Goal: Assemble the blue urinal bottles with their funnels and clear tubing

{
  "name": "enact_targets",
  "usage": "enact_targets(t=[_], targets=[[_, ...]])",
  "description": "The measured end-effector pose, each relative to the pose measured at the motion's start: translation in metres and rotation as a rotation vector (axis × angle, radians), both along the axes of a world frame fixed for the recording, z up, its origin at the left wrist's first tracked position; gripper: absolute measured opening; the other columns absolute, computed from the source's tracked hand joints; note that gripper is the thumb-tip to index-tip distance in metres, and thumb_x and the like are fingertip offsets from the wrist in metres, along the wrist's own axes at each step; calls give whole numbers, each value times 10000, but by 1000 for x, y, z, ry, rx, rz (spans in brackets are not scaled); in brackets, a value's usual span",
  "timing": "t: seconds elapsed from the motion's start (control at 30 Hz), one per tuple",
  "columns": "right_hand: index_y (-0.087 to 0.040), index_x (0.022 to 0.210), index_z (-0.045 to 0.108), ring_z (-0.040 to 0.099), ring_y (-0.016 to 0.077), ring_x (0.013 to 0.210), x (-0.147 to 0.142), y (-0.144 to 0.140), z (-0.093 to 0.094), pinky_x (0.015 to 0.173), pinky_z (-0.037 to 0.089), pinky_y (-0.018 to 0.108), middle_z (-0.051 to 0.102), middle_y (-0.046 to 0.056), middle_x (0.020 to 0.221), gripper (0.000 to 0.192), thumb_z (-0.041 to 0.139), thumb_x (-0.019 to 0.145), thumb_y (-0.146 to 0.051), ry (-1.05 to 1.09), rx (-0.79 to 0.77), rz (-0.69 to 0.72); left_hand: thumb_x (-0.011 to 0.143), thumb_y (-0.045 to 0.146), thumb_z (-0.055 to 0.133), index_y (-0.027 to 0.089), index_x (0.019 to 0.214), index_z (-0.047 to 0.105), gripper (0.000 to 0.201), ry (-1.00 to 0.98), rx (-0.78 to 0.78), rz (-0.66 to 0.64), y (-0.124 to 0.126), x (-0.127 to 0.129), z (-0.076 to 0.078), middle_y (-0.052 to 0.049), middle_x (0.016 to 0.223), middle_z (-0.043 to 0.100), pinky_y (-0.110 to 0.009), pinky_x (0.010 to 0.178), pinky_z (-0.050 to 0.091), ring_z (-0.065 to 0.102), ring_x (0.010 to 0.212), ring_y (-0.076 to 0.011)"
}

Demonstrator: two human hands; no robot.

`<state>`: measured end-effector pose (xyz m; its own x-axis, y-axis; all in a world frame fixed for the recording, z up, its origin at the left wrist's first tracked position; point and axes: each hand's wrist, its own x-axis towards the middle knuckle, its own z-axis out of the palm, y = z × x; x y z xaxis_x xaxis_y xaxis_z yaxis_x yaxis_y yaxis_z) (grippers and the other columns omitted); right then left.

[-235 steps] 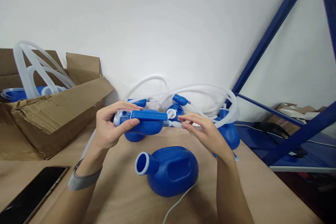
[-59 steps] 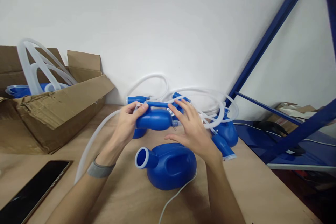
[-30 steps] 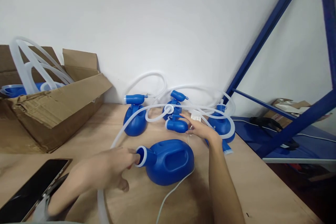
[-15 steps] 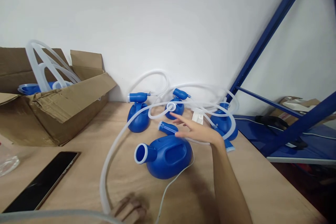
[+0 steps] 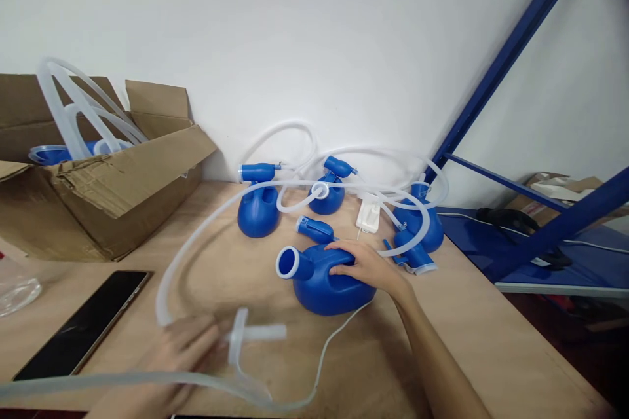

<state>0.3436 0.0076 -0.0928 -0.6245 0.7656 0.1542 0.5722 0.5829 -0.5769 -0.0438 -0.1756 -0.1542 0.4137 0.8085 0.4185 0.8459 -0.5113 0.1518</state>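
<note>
Right hand (image 5: 361, 266) lies palm-down on the blue urinal bottle (image 5: 327, 278), fingers curled loosely over its top handle recess; a resting hold, not a full clench. The bottle lies on its side mid-table, its white-rimmed open neck (image 5: 287, 263) pointing left, no tube fitted to it.

Left hand (image 5: 179, 350) is low at the near edge and motion-blurred. It seems closed around the translucent hose (image 5: 196, 232) just behind the white flanged connector (image 5: 246, 335), though the blur leaves the grip uncertain. The connector's tip points toward the bottle neck but sits apart from it.

Progress, as judged: hose end in hand and bottle steadied, the two not yet joined. Three blue bottles (image 5: 258, 209) stand near the wall with hoses already on them, which suggests finished units.

A thin white cord (image 5: 339, 334) runs from under the bottle toward the near edge. A small blue capped piece (image 5: 315, 230) lies just behind the bottle. Black phone (image 5: 83, 324) lies at left; cardboard box (image 5: 105, 190) holds more hoses.

Hard to see: the hose's far run is lost in the tangle by the wall, and the box contents are mostly hidden.
</note>
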Motion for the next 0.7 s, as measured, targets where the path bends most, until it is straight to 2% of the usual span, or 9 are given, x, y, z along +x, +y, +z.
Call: enact_targets(t=[0.07,0.13,0.2,0.3,0.37,0.47,0.57,0.63,0.7], targets=[[-247,1265,714,675,326,1224,3,0,-3,1077,507,472,740,91,1295,478,779,865,-501,13,15,-8,1005,346,445,327,1161,750,343,-14,59,60,16,-19,20,-65,1110,801,-328,772,616,775,900,-261],[-238,1259,717,685,326,1214,3,1,-6,1077,508,476,743,98,1291,472,785,863,-486,19,30,-10,1032,341,426,255,1257,695,362,-10,29,132,33,-23,39,-97,1083,796,-317,690,588,773,836,-261],[-237,1251,721,696,324,1197,2,1,-8,1068,518,478,748,97,1282,456,790,861,-464,16,46,-12,1049,379,413,221,1361,621,407,11,-42,132,48,-12,54,-99,1021,798,-324,656,573,771,802,-269],[-243,1242,727,706,320,1178,0,0,-8,1049,535,477,753,95,1270,434,797,856,-431,10,69,-13,1067,344,344,211,1406,584,436,108,-137,107,68,23,69,-129,1129,779,-386,719,578,769,892,-310],[-244,1235,731,710,319,1169,-1,-1,-8,1044,541,477,758,94,1257,428,803,850,-418,7,85,-14,1066,301,303,207,1446,550,463,160,-183,75,77,45,74,-142,1157,767,-419,746,574,757,938,-330],[-249,1244,727,708,320,1176,-1,-4,-8,1046,545,480,761,85,1253,438,811,843,-404,15,111,-21,1046,243,289,205,1588,373,550,216,-228,-21,86,66,80,-160,1249,723,-418,769,567,747,943,-310],[-256,1253,720,700,316,1197,-1,-6,-10,1065,534,487,755,82,1270,423,798,859,-388,32,126,-27,1034,255,311,188,1643,240,617,235,-250,-96,91,68,83,-208,1494,549,-413,822,571,731,1031,-299],[-254,1256,718,694,317,1210,-1,-7,-11,1079,522,497,752,85,1278,413,788,870,-383,35,118,-24,1039,397,407,198,1660,163,697,199,-256,-141,95,63,80,-216,1616,405,-433,935,562,653,1239,-338],[-249,1260,716,686,323,1224,-1,-8,-13,1087,516,504,746,92,1293,426,795,865,-385,37,103,-30,1031,481,465,218,1669,90,786,147,-244,-178,102,58,73,-204,1666,331,-459,1052,517,518,1414,-359]])
